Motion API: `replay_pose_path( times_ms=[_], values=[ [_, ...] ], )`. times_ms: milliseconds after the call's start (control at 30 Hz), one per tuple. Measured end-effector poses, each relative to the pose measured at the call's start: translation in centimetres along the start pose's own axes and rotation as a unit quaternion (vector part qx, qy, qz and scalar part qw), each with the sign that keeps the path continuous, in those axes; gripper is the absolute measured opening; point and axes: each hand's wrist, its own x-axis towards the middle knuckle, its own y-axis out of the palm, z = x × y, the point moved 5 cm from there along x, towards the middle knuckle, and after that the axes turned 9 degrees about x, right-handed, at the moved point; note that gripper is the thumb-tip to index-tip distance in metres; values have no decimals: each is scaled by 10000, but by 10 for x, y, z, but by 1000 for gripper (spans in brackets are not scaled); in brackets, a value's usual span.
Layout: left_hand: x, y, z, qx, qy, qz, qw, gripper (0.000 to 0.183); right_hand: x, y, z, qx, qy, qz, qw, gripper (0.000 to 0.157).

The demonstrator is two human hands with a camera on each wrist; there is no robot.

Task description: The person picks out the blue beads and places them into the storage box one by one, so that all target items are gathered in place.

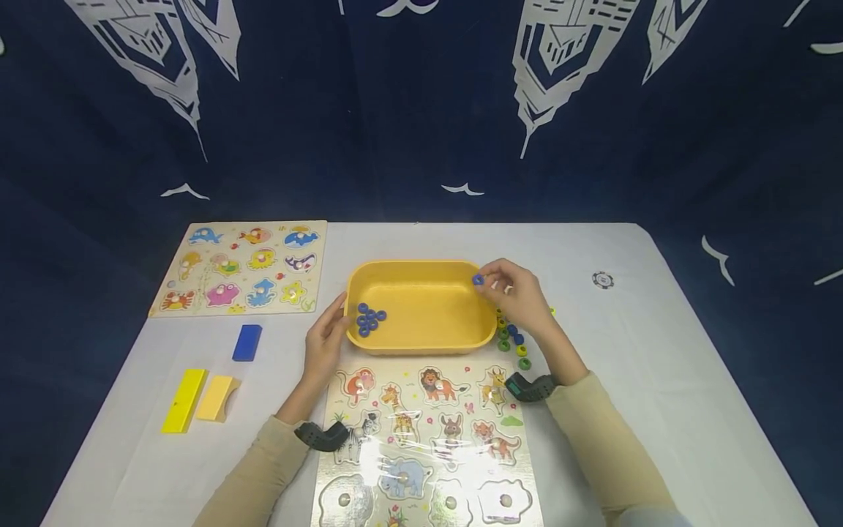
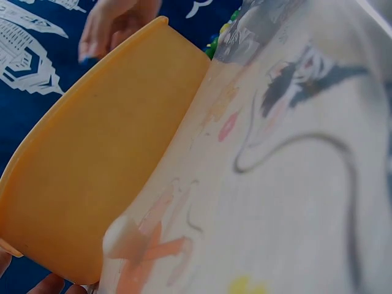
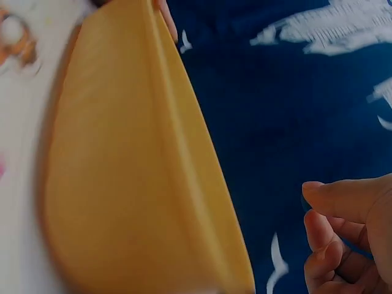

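Note:
A yellow plastic tray (image 1: 428, 307) stands mid-table, and my left hand (image 1: 323, 345) holds its left end, thumb at the rim. Between thumb and fingertips, my right hand (image 1: 516, 296) pinches a small blue ring bead (image 1: 478, 279) over the tray's right end. Several blue ring beads (image 1: 372, 315) lie together inside the tray at the left. Outside its right side, green, yellow and blue beads (image 1: 519, 339) are scattered under the right forearm. In the right wrist view, the curled fingers (image 3: 324, 254) of the right hand mostly hide the bead.
An animal puzzle board (image 1: 421, 402) lies in front of the tray, below both wrists. At the back left is a sea-animal puzzle board (image 1: 250, 267). Left of the tray lie a blue block (image 1: 246, 342), a yellow block (image 1: 184, 400) and an arched block (image 1: 216, 397). A round chip (image 1: 602, 279) lies to the right.

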Motion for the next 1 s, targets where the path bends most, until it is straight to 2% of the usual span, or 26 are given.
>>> replay_pose_path(
  times_ms=[100, 200, 333, 467, 733, 1000],
  values=[
    [0, 1, 0, -10, -12, 27, 10000, 40, 20, 27, 20, 108, -238, 462, 9986, 21],
    [0, 1, -1, 6, 43, 31, 10000, 40, 36, 55, 29, 42, -252, 863, 9959, 19],
    [0, 1, -1, 77, 48, 15, 10000, 39, 52, 91, 30, -76, -142, 1358, 9906, 17],
    [0, 0, 0, 164, 36, 7, 9999, 39, 61, 119, 24, -300, -102, 1682, 9852, 16],
    [-1, -1, -5, -56, 1, 97, 9999, 41, 57, 147, 6, -582, 35, 2156, 9747, 13],
    [-7, -5, -30, -53, 60, 82, 9999, 42, 54, 157, 5, -521, 154, 2455, 9679, 16]
  ],
)
